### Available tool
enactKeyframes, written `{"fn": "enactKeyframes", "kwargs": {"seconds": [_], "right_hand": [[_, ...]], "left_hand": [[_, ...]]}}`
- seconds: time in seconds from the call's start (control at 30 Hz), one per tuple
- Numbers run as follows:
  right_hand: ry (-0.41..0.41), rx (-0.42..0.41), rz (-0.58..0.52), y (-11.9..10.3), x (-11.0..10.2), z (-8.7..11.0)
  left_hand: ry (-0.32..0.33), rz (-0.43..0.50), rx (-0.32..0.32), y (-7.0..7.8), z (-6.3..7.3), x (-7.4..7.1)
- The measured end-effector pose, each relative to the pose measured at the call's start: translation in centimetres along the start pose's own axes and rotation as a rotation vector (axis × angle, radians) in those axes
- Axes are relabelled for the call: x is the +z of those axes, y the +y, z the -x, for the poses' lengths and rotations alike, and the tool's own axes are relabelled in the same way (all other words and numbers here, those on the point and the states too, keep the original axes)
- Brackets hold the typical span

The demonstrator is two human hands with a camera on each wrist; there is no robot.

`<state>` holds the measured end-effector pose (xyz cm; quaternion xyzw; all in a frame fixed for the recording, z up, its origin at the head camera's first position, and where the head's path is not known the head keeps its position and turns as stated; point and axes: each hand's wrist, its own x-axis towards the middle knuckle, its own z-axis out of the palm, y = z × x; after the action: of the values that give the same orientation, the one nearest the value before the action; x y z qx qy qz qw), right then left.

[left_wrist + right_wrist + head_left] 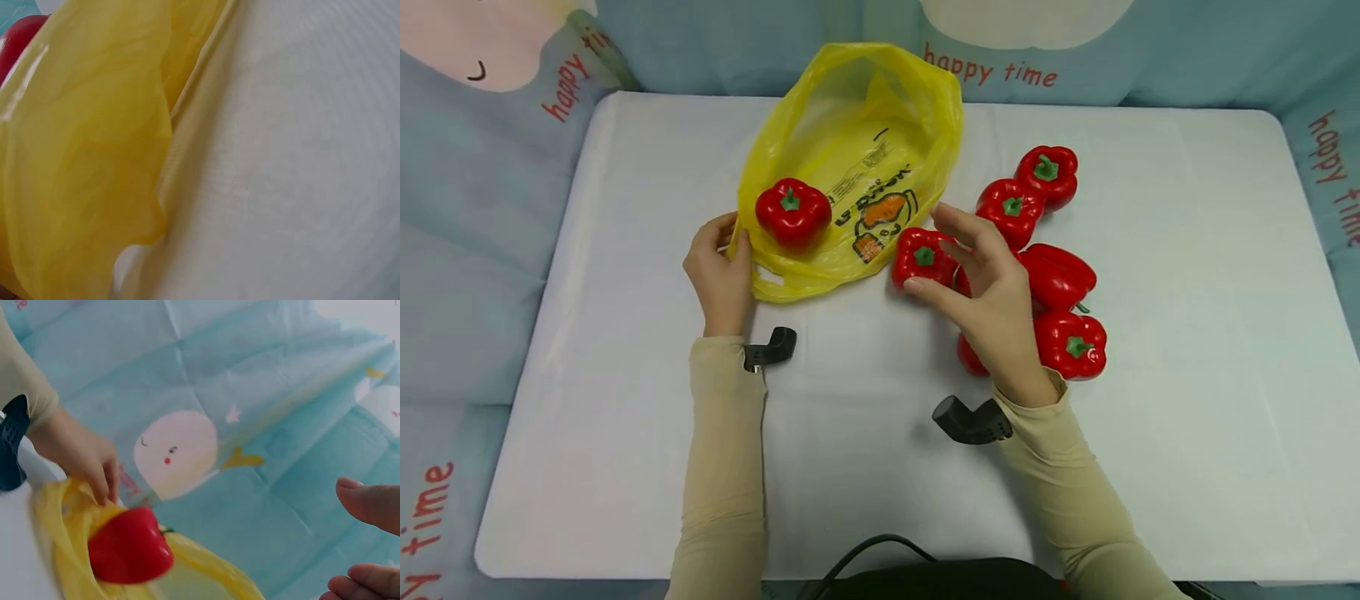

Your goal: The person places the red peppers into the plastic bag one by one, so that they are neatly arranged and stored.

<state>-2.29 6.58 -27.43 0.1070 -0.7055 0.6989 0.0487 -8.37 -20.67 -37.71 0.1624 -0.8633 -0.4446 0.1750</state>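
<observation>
A yellow plastic bag (pixel 850 167) lies spread with its mouth wide. My left hand (pixel 718 267) pinches the bag's left edge between thumb and fingers. Just inside that edge sits a red bell pepper (pixel 793 212) with a green stem; the right wrist view shows this pepper (pixel 131 547) beside the left hand (pixel 81 450). My right hand (pixel 992 304) hovers with thumb and fingers spread apart, around the near-right side of another bell pepper (pixel 921 257) by the bag's rim. No gripping contact shows there. The left wrist view holds mostly yellow film (pixel 87 150).
Several more red bell peppers cluster right of the bag, among them a far one (pixel 1051 179), one on its side (pixel 1057 275) and a near one (pixel 1075 346); my right hand partly covers some. A white table (pixel 1210 350) is bordered by a printed blue cloth (pixel 467 317).
</observation>
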Motion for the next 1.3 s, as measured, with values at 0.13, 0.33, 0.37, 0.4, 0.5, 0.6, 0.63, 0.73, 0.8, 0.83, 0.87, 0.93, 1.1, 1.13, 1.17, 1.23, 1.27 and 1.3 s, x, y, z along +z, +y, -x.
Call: {"fn": "enactKeyframes", "kwargs": {"seconds": [0.13, 0.33, 0.37, 0.4, 0.5, 0.6, 0.63, 0.73, 0.8, 0.83, 0.87, 0.93, 1.1, 1.13, 1.17, 1.23, 1.27, 1.3], "right_hand": [[0.041, 0.011, -0.025, -0.4, -1.9, 0.9], [0.131, -0.021, -0.066, -0.6, -5.4, 2.9], [0.149, -0.026, -0.070, -0.6, -6.0, 3.3], [0.165, -0.027, -0.063, -0.6, -6.6, 3.6], [0.211, -0.015, -0.068, -0.5, -8.2, 4.4], [0.263, 0.002, -0.094, -0.2, -9.6, 5.2], [0.284, 0.009, -0.109, -0.1, -10.0, 5.5], [0.347, 0.038, -0.137, 0.2, -11.1, 6.4], [0.379, 0.062, -0.133, 0.3, -11.7, 7.1], [0.392, 0.073, -0.125, 0.3, -12.0, 7.4], [0.403, 0.085, -0.116, 0.4, -12.2, 7.7], [0.418, 0.106, -0.106, 0.5, -12.5, 8.2], [0.429, 0.163, -0.052, 0.9, -12.7, 9.0], [0.430, 0.173, -0.044, 1.0, -12.7, 9.1], [0.431, 0.180, -0.038, 1.1, -12.7, 9.2], [0.429, 0.192, -0.029, 1.3, -12.7, 9.4], [0.428, 0.199, -0.019, 1.4, -12.7, 9.5], [0.427, 0.206, -0.012, 1.5, -12.7, 9.6]], "left_hand": [[0.006, -0.001, -0.002, -0.2, 0.0, 0.0], [0.009, 0.006, 0.022, -0.3, 0.0, 0.1], [0.009, 0.006, 0.026, -0.2, 0.0, 0.1], [0.009, 0.007, 0.027, -0.2, 0.0, 0.2], [0.014, 0.004, 0.022, -0.2, 0.0, 0.2], [0.019, 0.001, 0.016, -0.2, 0.0, 0.1], [0.021, -0.001, 0.017, -0.2, 0.0, 0.1], [0.017, -0.004, 0.016, -0.3, 0.0, 0.1], [0.015, -0.005, 0.013, -0.3, 0.0, 0.1], [0.015, -0.004, 0.011, -0.3, -0.1, 0.1], [0.014, -0.005, 0.010, -0.3, -0.1, 0.1], [0.014, -0.007, 0.008, -0.3, -0.1, 0.1], [0.017, -0.002, -0.008, -0.4, -0.1, 0.1], [0.018, 0.000, -0.013, -0.4, -0.1, 0.2], [0.020, 0.003, -0.014, -0.4, -0.1, 0.2], [0.024, 0.005, -0.012, -0.4, -0.1, 0.3], [0.028, 0.007, -0.010, -0.3, -0.1, 0.3], [0.030, 0.008, -0.011, -0.3, -0.1, 0.3]]}}
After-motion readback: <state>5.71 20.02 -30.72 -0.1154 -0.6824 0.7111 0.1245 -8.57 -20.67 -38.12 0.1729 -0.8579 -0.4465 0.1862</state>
